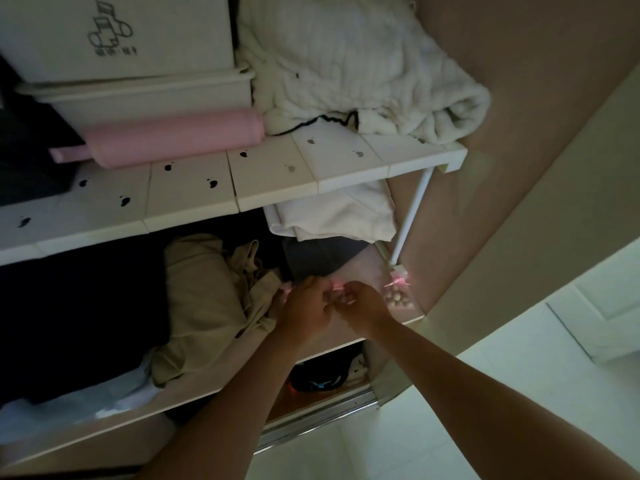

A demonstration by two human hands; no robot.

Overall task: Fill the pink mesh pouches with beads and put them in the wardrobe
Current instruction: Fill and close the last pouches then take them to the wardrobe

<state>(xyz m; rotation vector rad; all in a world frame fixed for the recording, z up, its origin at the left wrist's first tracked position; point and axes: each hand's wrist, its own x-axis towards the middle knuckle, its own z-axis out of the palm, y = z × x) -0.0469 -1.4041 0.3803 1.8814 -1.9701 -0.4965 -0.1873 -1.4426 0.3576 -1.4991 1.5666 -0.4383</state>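
Both my hands reach into the wardrobe's lower shelf [346,344]. My left hand [304,310] and my right hand [363,306] meet over a pink mesh pouch [337,289], and each pinches part of it. Only its pink top shows between the fingers. Another bit of pink mesh [285,291] peeks out left of my left hand. A filled pink mesh pouch [398,294] with pale beads and a pink bow lies on the shelf at the right, next to the white post [412,209].
A beige garment [207,299] and dark clothes fill the shelf's left part. Folded white cloth [332,216] lies behind the hands. Above, the white shelf [277,174] carries a pink roll [173,136], white boxes [121,39] and a white blanket [363,64]. The wardrobe's pink side wall [519,133] is right.
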